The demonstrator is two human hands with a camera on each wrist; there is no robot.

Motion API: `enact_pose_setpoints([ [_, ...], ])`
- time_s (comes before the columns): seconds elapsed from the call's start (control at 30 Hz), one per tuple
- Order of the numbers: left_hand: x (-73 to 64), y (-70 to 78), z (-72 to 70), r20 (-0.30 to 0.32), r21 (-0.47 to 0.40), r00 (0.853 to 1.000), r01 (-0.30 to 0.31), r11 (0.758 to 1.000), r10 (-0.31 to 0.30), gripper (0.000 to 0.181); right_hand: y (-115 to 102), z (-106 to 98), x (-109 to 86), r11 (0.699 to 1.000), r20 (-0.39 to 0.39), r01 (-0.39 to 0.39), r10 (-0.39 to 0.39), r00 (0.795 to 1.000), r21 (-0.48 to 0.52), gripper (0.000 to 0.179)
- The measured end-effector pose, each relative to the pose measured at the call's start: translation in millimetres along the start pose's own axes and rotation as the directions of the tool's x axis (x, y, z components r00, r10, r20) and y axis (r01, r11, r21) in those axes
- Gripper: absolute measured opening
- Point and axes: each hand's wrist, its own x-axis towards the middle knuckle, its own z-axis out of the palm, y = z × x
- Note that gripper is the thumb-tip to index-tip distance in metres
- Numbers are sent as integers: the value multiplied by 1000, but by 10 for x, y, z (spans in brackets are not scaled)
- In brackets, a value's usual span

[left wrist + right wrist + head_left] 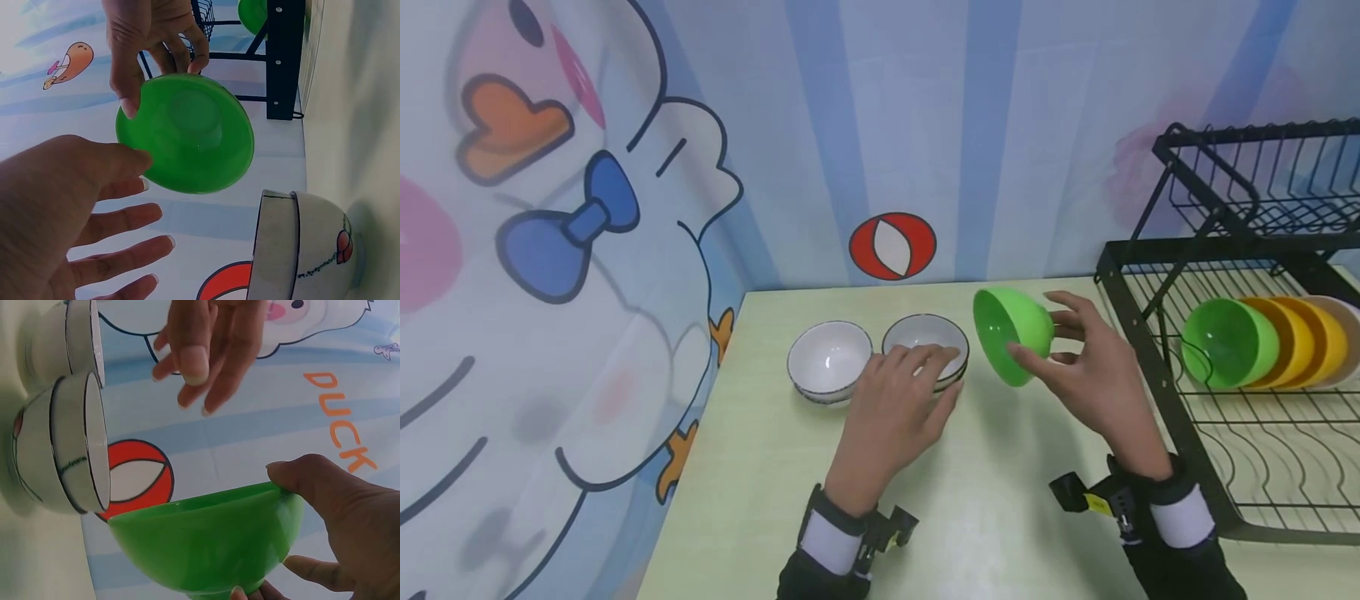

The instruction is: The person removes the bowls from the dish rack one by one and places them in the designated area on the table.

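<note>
Left fingers point(934, 368) part-hide white bowl point(925, 331); right hand point(1101, 379) grips green bowl point(1030, 321)

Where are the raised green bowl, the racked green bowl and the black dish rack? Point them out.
Raised green bowl point(206, 544), right wrist view: outer wall.
Racked green bowl point(1230, 343), head view: inside surface.
Black dish rack point(1172, 400), head view: left side rail.

A person at the scene's near edge wears a black left sleeve point(822, 582) and a matching right sleeve point(1187, 573). White bands point(1182, 518) ring both cuffs beside black straps bearing small, angular black devices, the right one point(1067, 493) marked with a yellow label point(1099, 504).
</note>
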Motion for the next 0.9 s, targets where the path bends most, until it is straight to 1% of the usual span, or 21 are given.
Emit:
enact_pose_setpoints([
  [0.17,-4,-13,-14,-19,5,1000,-3,1000,3,40,-44,76,-14,1000,16,-1,0,1000,30,78],
  [0.37,-5,-16,-29,-21,-17,1000,-8,1000,7,44,-82,144,-31,996,60,-21,16,998,85,77],
  [0.53,-5,-15,-34,-30,-14,999,-11,1000,11,43,-114,198,-43,993,88,-31,21,996,116,78],
  [0.9,-5,-12,-26,-29,7,1000,7,1000,-6,42,-155,270,-42,986,181,-76,49,982,150,79],
])
